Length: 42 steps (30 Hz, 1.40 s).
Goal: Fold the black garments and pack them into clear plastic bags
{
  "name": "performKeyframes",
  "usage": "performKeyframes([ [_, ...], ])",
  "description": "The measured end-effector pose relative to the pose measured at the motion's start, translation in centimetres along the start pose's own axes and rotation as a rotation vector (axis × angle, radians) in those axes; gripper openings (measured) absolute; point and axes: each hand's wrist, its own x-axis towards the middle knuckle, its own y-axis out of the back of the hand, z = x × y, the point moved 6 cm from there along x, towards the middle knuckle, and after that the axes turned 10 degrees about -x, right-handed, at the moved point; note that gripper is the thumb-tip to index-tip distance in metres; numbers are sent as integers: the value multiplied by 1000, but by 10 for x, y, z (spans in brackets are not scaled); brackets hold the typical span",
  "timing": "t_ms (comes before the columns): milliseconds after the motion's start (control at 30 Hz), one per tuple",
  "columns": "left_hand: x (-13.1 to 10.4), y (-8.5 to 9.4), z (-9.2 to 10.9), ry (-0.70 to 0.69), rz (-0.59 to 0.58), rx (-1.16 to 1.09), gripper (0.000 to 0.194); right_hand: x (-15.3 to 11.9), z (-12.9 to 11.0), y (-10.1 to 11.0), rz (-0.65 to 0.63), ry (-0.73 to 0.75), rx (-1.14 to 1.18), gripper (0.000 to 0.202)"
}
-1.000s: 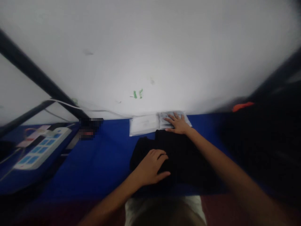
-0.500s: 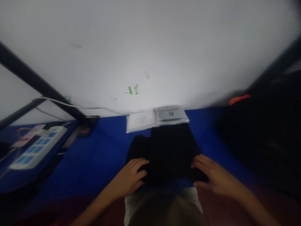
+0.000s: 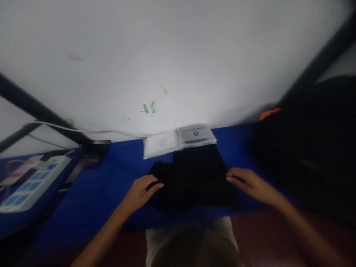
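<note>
A black garment lies spread on the blue tabletop, its exact kind hard to make out in the dim light. At its left edge, my left hand has thumb and fingers closed on the fabric. My right hand pinches the opposite edge, the fingertips meeting on the cloth. Beyond the garment, two flat packets rest by the wall: a white one on the left, and a grey-printed one in clear plastic touching the garment's far edge.
A white power strip with blue sockets is on the left, near dark frame bars. A white cable runs along the wall. On the right rises a large dark pile with an orange piece beside it.
Both hands have moved up along the garment's sides, and their fingers have closed on its edges. The garment's near part has shifted. The view has swung slightly right.
</note>
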Motion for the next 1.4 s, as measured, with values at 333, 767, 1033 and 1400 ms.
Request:
performKeyframes([
  [333, 57, 0, -28, 283, -192, 317, 19, 85, 44, -8, 207, -115, -507, 42],
  [767, 128, -40, -12, 96, -88, 180, 12, 108, 61, -1, 338, -76, -615, 25],
  [1033, 75, -15, 33, -185, -31, -59, 10, 36, 12, 19, 372, 172, -406, 12],
  [1400, -2, -22, 21, -128, 59, 128, 21, -3, 1, -15, 119, 185, -413, 9],
])
